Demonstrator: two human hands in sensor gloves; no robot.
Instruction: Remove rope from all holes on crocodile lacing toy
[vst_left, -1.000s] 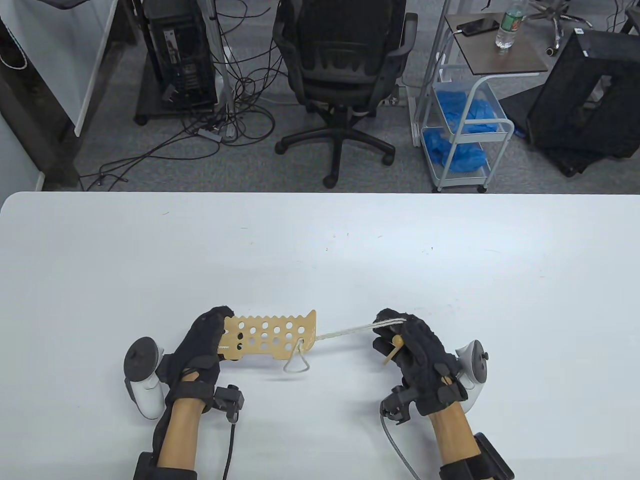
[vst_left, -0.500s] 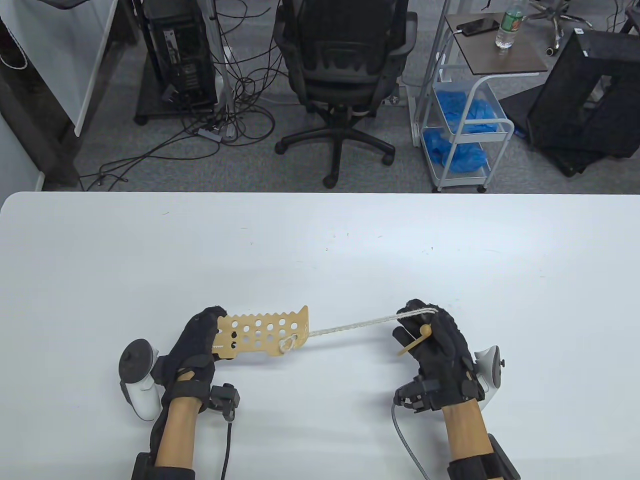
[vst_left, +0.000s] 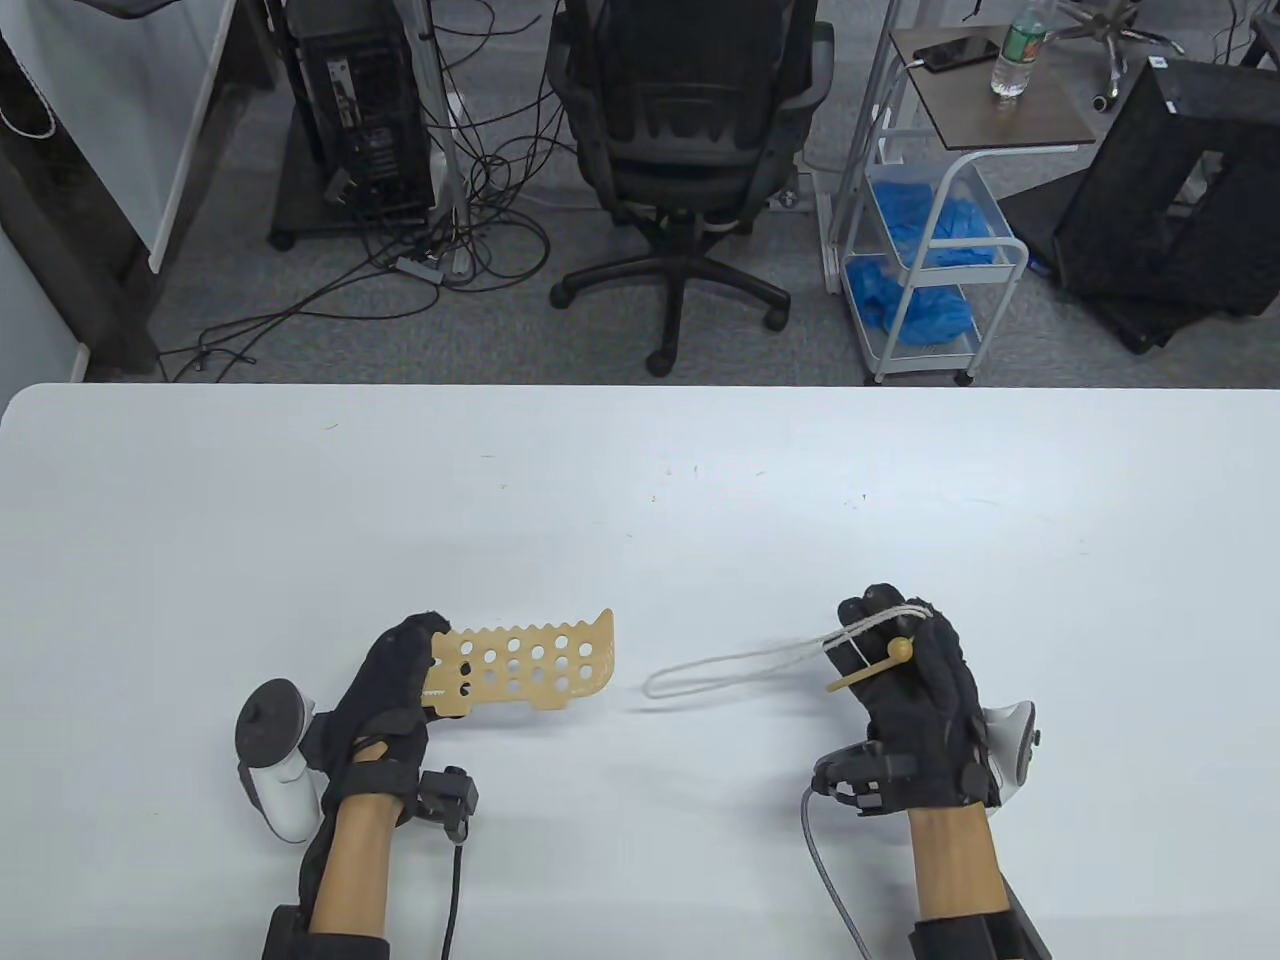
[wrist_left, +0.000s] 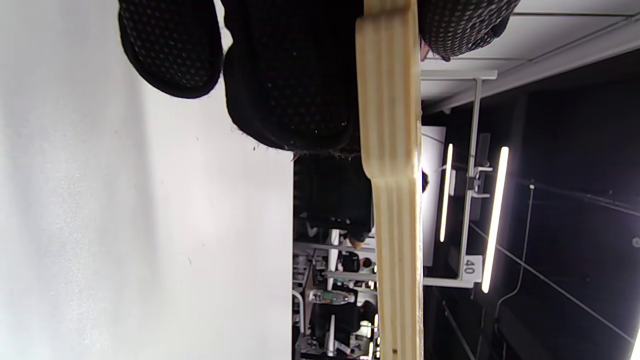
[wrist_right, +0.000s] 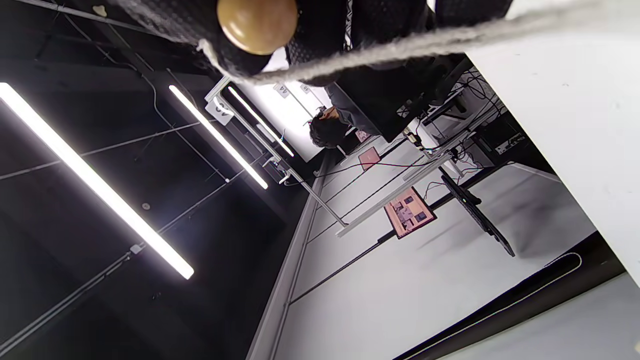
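The wooden crocodile lacing toy (vst_left: 530, 665) is held off the table by my left hand (vst_left: 400, 680), which grips its left end; its holes show no rope through them. In the left wrist view the toy (wrist_left: 392, 190) appears edge-on between my gloved fingers (wrist_left: 290, 90). My right hand (vst_left: 905, 670) grips the pale rope (vst_left: 720, 670) together with its wooden needle (vst_left: 868, 668). The rope hangs as a free loop to the left of that hand, apart from the toy. The right wrist view shows the needle's round knob (wrist_right: 257, 25) and the rope (wrist_right: 400, 50) close up.
The white table (vst_left: 640, 480) stretches wide beyond both hands. Past its far edge stand an office chair (vst_left: 690, 130), a computer tower (vst_left: 360, 110), floor cables and a cart with blue bags (vst_left: 930, 250).
My right hand has drawn away to the right and the rope has slipped out of the toy's last hole; it now hangs loose as a loop. The left hand has barely moved.
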